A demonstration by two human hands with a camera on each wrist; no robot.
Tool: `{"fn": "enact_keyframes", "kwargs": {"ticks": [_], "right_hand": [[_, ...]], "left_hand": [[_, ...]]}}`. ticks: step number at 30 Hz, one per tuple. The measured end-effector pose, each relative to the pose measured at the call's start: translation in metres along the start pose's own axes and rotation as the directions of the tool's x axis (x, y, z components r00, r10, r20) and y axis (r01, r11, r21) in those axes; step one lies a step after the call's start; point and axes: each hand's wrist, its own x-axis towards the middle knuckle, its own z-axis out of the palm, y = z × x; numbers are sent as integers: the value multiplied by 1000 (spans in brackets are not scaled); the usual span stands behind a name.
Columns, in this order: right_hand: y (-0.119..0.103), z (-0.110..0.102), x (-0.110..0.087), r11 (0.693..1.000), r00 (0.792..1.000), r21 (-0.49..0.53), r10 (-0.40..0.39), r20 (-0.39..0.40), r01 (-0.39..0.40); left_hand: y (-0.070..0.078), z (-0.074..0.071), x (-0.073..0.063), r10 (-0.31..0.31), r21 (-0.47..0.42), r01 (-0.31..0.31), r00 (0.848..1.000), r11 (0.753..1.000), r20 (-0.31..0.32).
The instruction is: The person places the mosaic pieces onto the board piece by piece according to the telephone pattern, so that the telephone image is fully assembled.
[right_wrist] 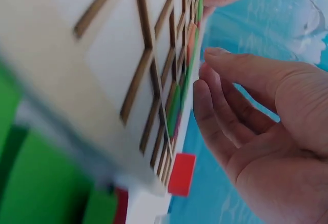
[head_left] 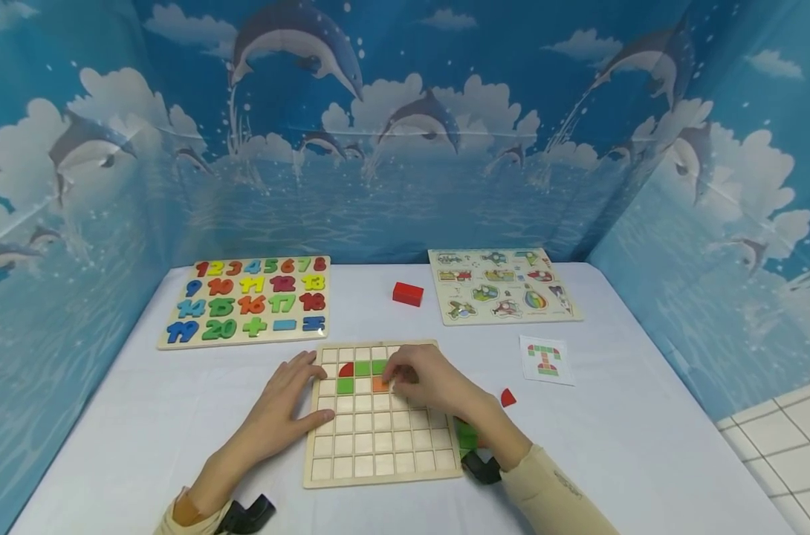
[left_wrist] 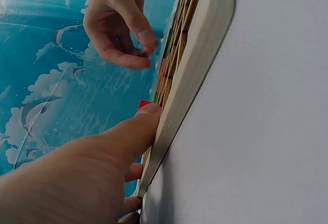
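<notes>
A wooden grid board lies on the white table. In its upper rows sit a red quarter-round tile, green square tiles and an orange tile. My left hand rests spread on the board's left edge; the left wrist view shows its thumb on the rim. Over the upper right of the grid hovers my right hand, beside the orange tile. Its fingers are loosely bent and hold nothing in the right wrist view, where another green tile shows in the grid.
A number puzzle lies back left, a picture puzzle back right, with a red block between. Right of the board are a pattern card, a loose red piece and green pieces partly under my right forearm.
</notes>
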Motion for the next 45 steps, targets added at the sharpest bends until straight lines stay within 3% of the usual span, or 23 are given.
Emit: {"fn": "enact_keyframes", "kwargs": {"ticks": [6,12,18,26,34,40,45], "right_hand": [[8,-21,-18,999,999,51,2,-40,0],[27,-35,-41,992,994,78,100,-39,-96],[47,-41,-66,977,977,84,202,-60,-197],[63,-45,-85,967,967,98,242,-82,-234],[71,-56,-103,951,959,123,284,15,-283],[79,-68,-113,951,963,163,248,106,-263],[79,-68,-113,957,972,190,198,123,-219]], "left_hand": [[0,-1,0,-6,3,6,1000,1000,2],[-2,0,0,-11,-5,11,1000,1000,17],[-2,0,1,19,-6,-19,1000,1000,-9],[-1,1,0,2,-5,-2,1000,1000,1],[-1,2,2,-13,-19,13,1000,1000,25],[-2,1,2,-10,-2,10,1000,1000,18],[-3,1,2,-11,6,11,1000,1000,17]]}}
